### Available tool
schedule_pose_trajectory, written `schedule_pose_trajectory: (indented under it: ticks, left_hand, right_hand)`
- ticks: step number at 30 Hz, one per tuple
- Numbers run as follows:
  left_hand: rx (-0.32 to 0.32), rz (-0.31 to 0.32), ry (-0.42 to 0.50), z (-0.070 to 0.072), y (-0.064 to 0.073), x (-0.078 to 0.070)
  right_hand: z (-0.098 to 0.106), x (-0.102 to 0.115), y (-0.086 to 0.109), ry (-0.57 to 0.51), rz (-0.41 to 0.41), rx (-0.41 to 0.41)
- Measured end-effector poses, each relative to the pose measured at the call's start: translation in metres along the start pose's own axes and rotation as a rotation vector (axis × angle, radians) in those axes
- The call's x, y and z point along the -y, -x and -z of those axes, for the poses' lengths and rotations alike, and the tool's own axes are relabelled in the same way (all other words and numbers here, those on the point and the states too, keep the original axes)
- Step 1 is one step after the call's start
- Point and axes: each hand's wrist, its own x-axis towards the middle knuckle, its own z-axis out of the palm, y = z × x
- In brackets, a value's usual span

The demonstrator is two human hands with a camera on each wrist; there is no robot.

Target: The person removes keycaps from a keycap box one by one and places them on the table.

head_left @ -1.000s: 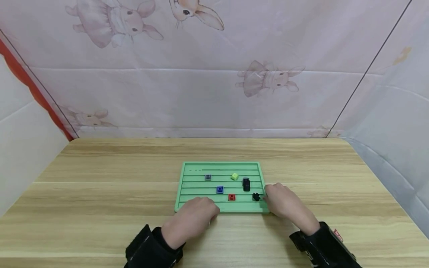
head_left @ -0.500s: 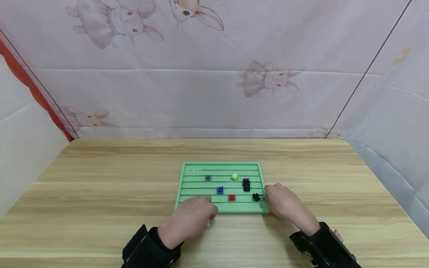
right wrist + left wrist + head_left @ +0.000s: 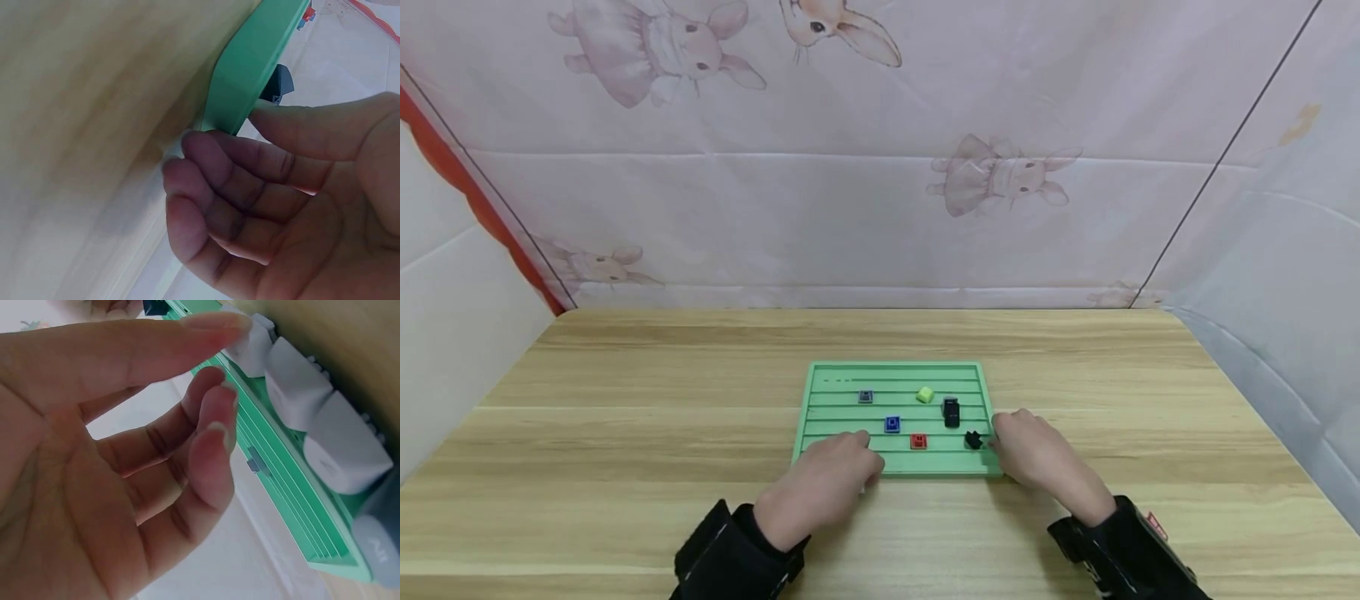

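Note:
A green grooved tray [image 3: 842,458] lies on the table. My right hand [image 3: 1033,454] pinches its right edge, thumb [image 3: 281,125] on top and curled fingers by the rim. My left hand [image 3: 820,487] is at the near left edge, fingers bent; in the left wrist view its thumb [image 3: 206,340] overlaps a white keycap [image 3: 251,353]. Its forefinger is mostly hidden, so a grip cannot be confirmed. Two more white keycaps [image 3: 297,387] and a dark grey keycap [image 3: 375,540] line up along that edge, hidden by the hand in the head view.
Small pieces sit on the tray: a purple-grey square [image 3: 866,397], a blue square [image 3: 892,425], a red square [image 3: 918,442], a yellow-green keycap [image 3: 925,395], a black keycap [image 3: 951,413] and a black piece [image 3: 973,440]. A printed cloth [image 3: 850,225] hangs behind the wooden table [image 3: 662,400].
My left hand has shifted slightly left and away from me along the tray's near edge. My right hand, the tray and the pieces on it stay in place.

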Motion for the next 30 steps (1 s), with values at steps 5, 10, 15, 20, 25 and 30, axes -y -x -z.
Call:
schedule_pose_trajectory:
  ticks: [5,10,15,20,25,30]
  left_hand:
    - [-0.005,0.009,-0.02,-0.001,0.0,0.001]
    - [-0.003,0.014,-0.018,0.0,0.001,0.001]
    - [0.012,0.022,0.001,0.008,0.002,0.0]
    - [0.021,0.053,0.014,0.016,0.005,0.001]
    - [0.028,0.078,0.017,0.021,0.007,0.003]
    - [0.046,0.112,0.009,0.024,0.006,0.005]
  right_hand:
    - [0.0,0.0,0.0,-0.007,0.001,0.0]
    - [0.0,0.0,0.0,-0.002,0.007,-0.003]
    - [0.001,0.0,0.0,0.003,0.0,0.006]
    - [0.001,0.001,0.0,0.001,-0.006,0.014]
    - [0.002,0.001,0.0,0.002,-0.009,0.02]
    - [0.002,0.001,0.0,0.003,-0.013,0.027]
